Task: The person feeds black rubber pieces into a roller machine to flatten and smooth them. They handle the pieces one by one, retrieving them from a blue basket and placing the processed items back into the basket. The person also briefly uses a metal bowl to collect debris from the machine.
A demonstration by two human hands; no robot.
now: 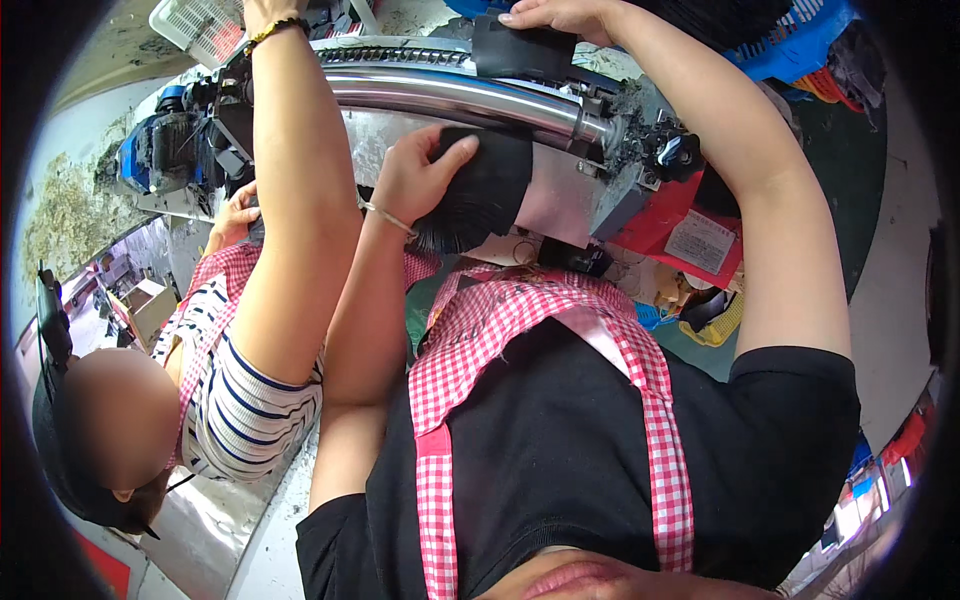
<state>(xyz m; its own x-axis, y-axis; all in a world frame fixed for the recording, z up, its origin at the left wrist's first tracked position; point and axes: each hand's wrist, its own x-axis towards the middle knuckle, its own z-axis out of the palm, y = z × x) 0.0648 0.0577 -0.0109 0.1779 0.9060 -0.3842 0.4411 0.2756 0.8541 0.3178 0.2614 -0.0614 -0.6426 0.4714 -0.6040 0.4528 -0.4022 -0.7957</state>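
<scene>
My left hand (418, 180), with a bangle at the wrist, is closed on a fanned stack of thin black flat pieces (490, 185), its thumb lying on top. The stack is in front of a shiny metal roller (450, 97) on a machine. Beyond the roller, at its right end, my right hand (570, 15) pinches the upper edge of a single black flat piece (523, 50). That piece lies over the machine's far strip, and what it is made of I cannot tell.
At my left a co-worker's arm (300, 170) reaches across the machine; their other hand (235, 215) is lower down. A blue motor (160, 150) sits at the machine's left end. A blue basket (800, 40) stands far right, and a white basket (200, 30) far left.
</scene>
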